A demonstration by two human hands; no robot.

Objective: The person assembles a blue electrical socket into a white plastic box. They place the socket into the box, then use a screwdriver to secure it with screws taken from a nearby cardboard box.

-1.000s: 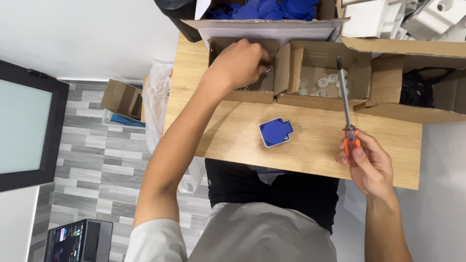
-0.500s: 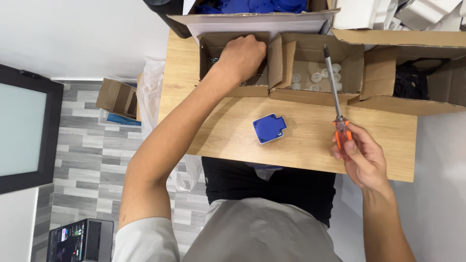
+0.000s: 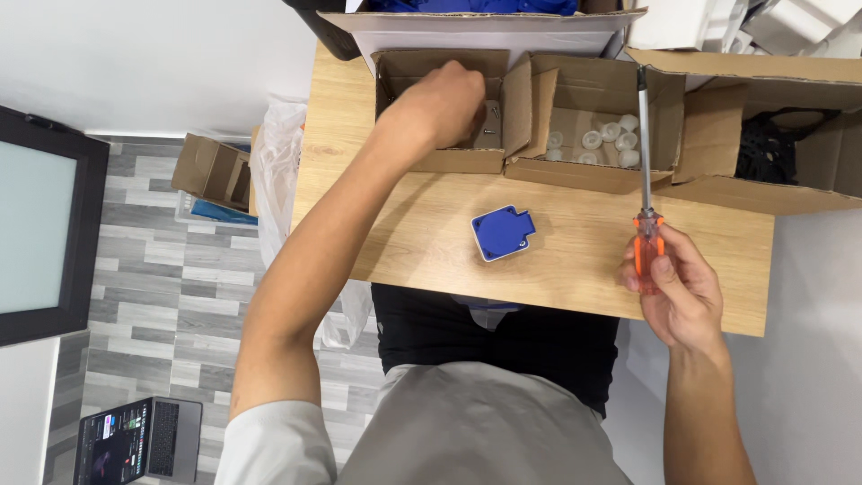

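Note:
My left hand [image 3: 437,106] reaches into a small cardboard box [image 3: 440,160] at the back of the wooden table [image 3: 395,233]; its fingers are curled inside among small metal screws, and whether it grips one is hidden. My right hand [image 3: 675,287] holds an orange-handled screwdriver [image 3: 645,180] upright, shaft pointing away from me. A blue square socket cover [image 3: 502,233] lies on the table between both hands, touched by neither.
A second cardboard box [image 3: 584,171] holds several white plastic caps [image 3: 603,139]. A larger box [image 3: 790,193] to the right holds black cables. Beyond them stands a white box of blue parts. On the floor to the left are a plastic bag, a small carton and a laptop.
My left hand stays in the small box, shifted slightly. My right hand with the screwdriver has drifted a little toward the table's right edge.

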